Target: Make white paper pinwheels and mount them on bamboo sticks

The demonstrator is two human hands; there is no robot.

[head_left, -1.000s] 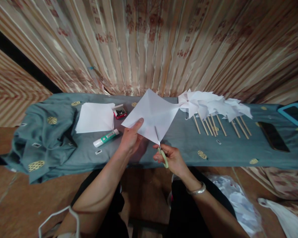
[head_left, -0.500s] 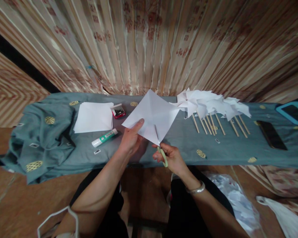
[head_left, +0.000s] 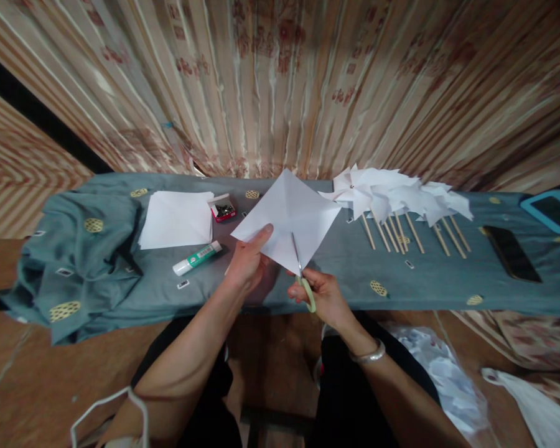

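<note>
My left hand (head_left: pixel 249 260) pinches the lower left edge of a square sheet of white paper (head_left: pixel 289 208), thumb on top. The sheet is held up like a diamond, with faint crease lines across it. In my right hand (head_left: pixel 320 291) are scissors (head_left: pixel 310 296) with pale green handles, fingers through the loops. Their blades lie over the sheet's bottom corner and point towards its middle. To the left is a stack of white paper squares (head_left: pixel 177 219), beside a small red box (head_left: pixel 223 210) of metal pins or clips. A green and white glue stick (head_left: pixel 196 258) lies near my left hand.
Several white paper pinwheels (head_left: pixel 392 190) on wooden sticks lie overlapping at the right. Beyond them are a dark phone (head_left: pixel 512 254) and a blue-framed device (head_left: pixel 553 210). A grey-green cloth (head_left: pixel 261 305) covers the table, bunched at the left. A clear bag of white paper (head_left: pixel 441 373) sits on the floor.
Almost nothing differs. The sheet, both hands and the scissors appear very slightly further right; the blades stay at the bottom corner.
</note>
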